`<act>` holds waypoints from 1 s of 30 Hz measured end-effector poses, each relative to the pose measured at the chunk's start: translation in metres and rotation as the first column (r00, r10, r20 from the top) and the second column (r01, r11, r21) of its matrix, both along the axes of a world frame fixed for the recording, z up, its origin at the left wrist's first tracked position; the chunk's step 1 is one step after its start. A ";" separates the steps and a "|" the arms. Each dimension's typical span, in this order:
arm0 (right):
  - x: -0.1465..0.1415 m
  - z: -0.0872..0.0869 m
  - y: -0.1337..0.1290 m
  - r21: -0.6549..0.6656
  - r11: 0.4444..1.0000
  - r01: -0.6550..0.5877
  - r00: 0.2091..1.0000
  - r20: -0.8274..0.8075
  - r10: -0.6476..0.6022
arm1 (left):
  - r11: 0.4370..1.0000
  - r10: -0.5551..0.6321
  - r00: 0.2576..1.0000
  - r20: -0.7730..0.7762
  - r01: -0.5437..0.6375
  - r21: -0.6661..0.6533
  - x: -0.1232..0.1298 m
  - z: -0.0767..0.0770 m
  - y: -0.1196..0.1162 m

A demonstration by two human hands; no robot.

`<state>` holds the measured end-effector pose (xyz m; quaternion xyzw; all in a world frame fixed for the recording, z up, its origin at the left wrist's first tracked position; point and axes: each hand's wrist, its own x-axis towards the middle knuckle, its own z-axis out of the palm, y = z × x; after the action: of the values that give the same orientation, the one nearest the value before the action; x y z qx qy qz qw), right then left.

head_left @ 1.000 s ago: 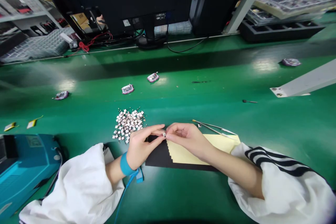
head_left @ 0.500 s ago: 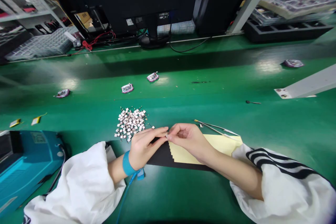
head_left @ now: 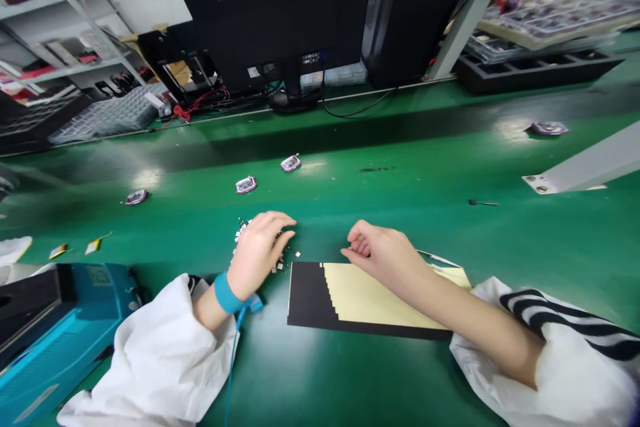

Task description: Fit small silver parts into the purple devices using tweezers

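Note:
My left hand, with a blue wrist strap round the wrist, hovers over a pile of small white parts with dark leads and hides most of it. Its thumb and fingers are apart, with nothing visible between them. To the right, my right hand is above the pale yellow sheets, its fingers curled and the thumb close to the index finger. Whatever may lie in that pinch is too small to make out. The yellow sheets lie stepped on a black sheet. Behind my right wrist, tweezers are partly hidden.
Small pink-edged devices lie farther back on the green bench. A teal machine and two yellow battery cells are at the left. A white metal post stands at the right, and a monitor at the back.
My hands, which met over the sheets, have separated. The left moved left onto the pile and its fingers parted; the right moved slightly right. The black sheet's left part is uncovered.

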<state>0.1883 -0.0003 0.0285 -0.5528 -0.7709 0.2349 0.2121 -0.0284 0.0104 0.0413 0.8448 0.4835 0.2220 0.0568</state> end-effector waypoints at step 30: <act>-0.029 -0.013 -0.016 -0.164 0.975 -0.148 0.967 -0.228 0.109 | 0.854 0.273 0.554 0.786 0.238 -0.463 0.026 -0.014 -0.019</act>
<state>0.1597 -0.0159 0.0156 -0.4892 -0.7529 0.3761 0.2289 -0.0019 -0.0083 0.0273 0.5837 0.4477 0.4549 0.5019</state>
